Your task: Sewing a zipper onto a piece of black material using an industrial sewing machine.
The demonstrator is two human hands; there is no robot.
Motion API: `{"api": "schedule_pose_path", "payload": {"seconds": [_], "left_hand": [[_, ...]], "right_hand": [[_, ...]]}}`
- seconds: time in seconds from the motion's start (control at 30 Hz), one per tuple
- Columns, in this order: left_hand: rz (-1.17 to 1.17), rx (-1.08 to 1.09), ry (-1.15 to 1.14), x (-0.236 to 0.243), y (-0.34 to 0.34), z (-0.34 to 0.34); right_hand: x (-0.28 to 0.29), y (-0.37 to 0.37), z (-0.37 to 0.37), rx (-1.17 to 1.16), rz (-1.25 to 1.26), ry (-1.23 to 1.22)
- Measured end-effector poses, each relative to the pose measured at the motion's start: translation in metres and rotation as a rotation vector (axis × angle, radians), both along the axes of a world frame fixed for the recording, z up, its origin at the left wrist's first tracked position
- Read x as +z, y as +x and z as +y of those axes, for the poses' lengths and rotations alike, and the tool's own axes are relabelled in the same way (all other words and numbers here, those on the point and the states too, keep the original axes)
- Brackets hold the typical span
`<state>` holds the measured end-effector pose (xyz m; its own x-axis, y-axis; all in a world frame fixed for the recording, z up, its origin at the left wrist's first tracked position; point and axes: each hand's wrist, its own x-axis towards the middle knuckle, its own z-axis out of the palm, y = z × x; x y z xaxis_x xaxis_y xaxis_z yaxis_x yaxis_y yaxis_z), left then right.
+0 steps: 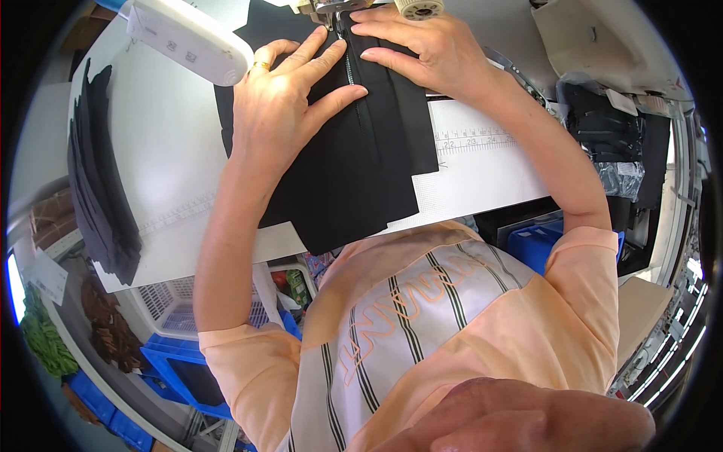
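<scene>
A black fabric piece (331, 181) with a zipper (349, 71) down its upper middle lies on the white sewing table (162, 143), under the presser foot (328, 19) at the top. My left hand (286, 102) lies on the fabric left of the zipper, fingertips near the foot, thumb beside the zipper. My right hand (425, 53) rests on the fabric right of the zipper, its fingers apart and reaching toward the foot. Both hands are open, pressing on the cloth. The needle is too small to make out.
A white lamp-like arm (188, 41) juts in at upper left. Black cut pieces (102, 173) hang along the left side. Bagged black items (606, 128) are stacked at right. Below the table are a white basket (177, 301), blue crates (173, 358) and green cloth (45, 339).
</scene>
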<state>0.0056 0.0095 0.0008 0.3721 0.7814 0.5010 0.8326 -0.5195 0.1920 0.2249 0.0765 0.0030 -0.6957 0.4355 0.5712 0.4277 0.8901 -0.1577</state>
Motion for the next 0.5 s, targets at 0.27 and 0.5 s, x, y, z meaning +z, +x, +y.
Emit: {"api": "schedule_pose_path", "payload": {"seconds": [0.27,0.5], "left_hand": [[0.080,0.043,0.076,-0.007,0.001,-0.004],[0.080,0.061,0.042,-0.007,0.002,-0.004]], "right_hand": [[-0.001,-0.018,0.000,-0.199,0.089,-0.301],[-0.003,-0.037,0.011,-0.393,0.146,-0.298]]}}
